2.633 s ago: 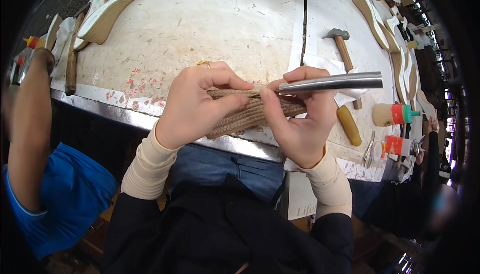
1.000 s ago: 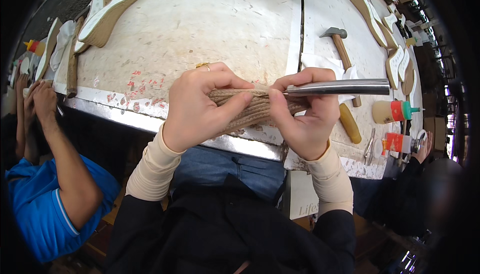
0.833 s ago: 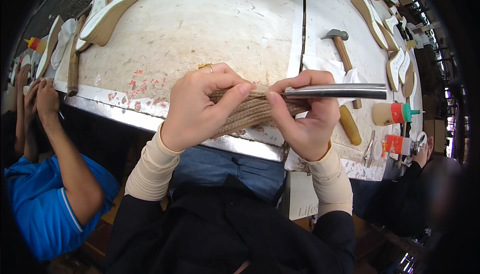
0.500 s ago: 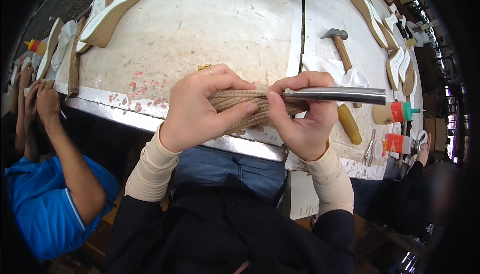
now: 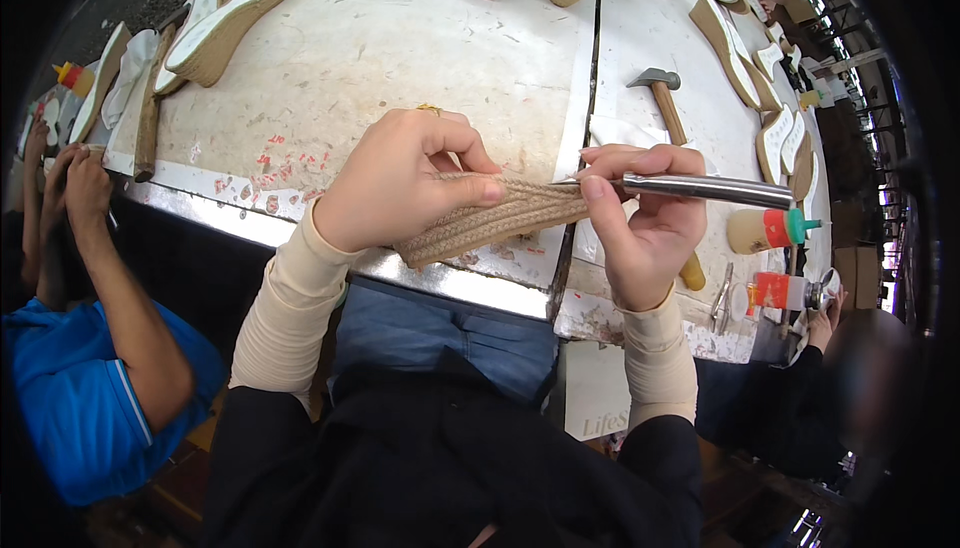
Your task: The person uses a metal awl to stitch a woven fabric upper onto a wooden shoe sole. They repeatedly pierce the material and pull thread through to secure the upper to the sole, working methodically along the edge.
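Note:
My left hand (image 5: 405, 183) grips a braided jute shoe sole (image 5: 490, 223) held edge-up above the near edge of the worktable (image 5: 390, 58). A gold ring shows on one of its fingers. My right hand (image 5: 645, 223) holds a shiny metal rod tool (image 5: 710, 188) that points right, and its fingertips pinch the sole's right end. Both forearms wear beige sleeves.
A hammer (image 5: 662, 98) lies behind my right hand. Glue bottles (image 5: 770, 230) stand at the right. Several white and tan shoe soles (image 5: 235, 13) lie at the table's far side. A person in a blue shirt (image 5: 85, 388) sits at my left.
The sole has tilted, its left end lower now, and more of its braided side shows. The person at the left has raised both hands toward the table edge.

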The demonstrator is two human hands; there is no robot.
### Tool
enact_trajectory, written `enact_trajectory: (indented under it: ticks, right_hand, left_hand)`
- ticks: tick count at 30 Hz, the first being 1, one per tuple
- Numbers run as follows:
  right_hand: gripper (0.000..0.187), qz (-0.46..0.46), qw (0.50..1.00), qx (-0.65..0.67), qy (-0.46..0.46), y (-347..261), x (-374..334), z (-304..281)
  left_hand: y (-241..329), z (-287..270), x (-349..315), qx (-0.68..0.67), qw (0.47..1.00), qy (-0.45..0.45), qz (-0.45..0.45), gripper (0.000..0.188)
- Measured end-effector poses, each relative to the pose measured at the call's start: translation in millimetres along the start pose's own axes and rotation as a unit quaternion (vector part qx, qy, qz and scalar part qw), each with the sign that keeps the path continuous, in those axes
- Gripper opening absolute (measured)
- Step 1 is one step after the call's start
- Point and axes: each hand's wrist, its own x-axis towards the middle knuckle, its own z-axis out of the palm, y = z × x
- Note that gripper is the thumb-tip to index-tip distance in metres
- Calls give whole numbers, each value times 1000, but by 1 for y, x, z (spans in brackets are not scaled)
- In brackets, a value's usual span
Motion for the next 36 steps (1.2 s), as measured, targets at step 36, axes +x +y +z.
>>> enact_trajectory:
  ticks: [36]
  right_hand:
    - [32,31,996,-53,-68,6,-5,0]
  left_hand:
    - [11,1,14,-42,995,-80,-33,20]
